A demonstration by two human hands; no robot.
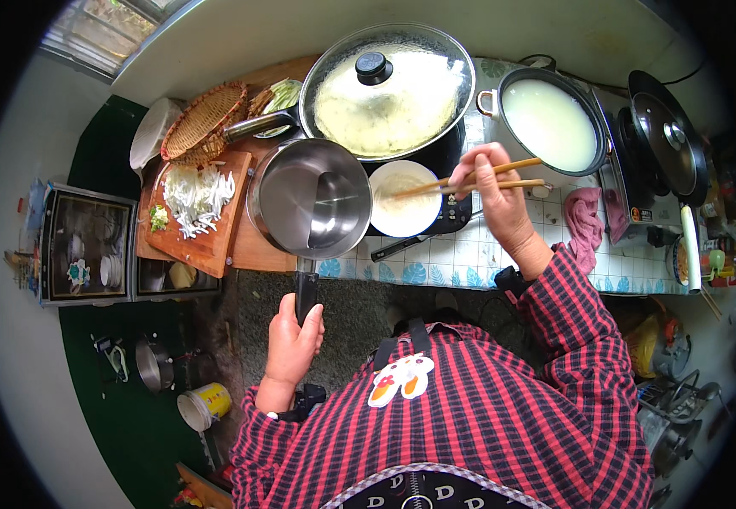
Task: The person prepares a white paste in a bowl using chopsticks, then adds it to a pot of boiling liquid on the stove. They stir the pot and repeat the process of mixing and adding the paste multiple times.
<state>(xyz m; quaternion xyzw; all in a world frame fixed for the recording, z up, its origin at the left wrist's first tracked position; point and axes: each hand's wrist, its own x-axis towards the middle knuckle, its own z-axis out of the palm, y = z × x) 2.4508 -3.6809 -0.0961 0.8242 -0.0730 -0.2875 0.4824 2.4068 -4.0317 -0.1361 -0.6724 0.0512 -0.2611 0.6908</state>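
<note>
My left hand (pixel 293 340) grips the black handle of a steel saucepan (pixel 342 223), whose bowl holds what looks like clear liquid. Wooden chopsticks (pixel 513 166) are in my right hand (pixel 498 197), their tips inside a white bowl (pixel 406 223) of pale, creamy mixture just right of the saucepan. Behind both stands a frying pan under a glass lid (pixel 431 70), with a pale yellow, flat food beneath the glass. A pot (pixel 549 124) of cloudy whitish liquid stands at the right. Sliced white vegetable (pixel 199 197) lies on a wooden cutting board (pixel 183 247) at the left.
A wicker basket (pixel 205 124) and a plate of greens (pixel 285 95) are behind the board. Part of an induction cooktop (pixel 455 216) shows beside the bowl. A pink cloth (pixel 582 223) lies near a gas stove (pixel 644 218), which carries a dark lidded pan (pixel 660 140).
</note>
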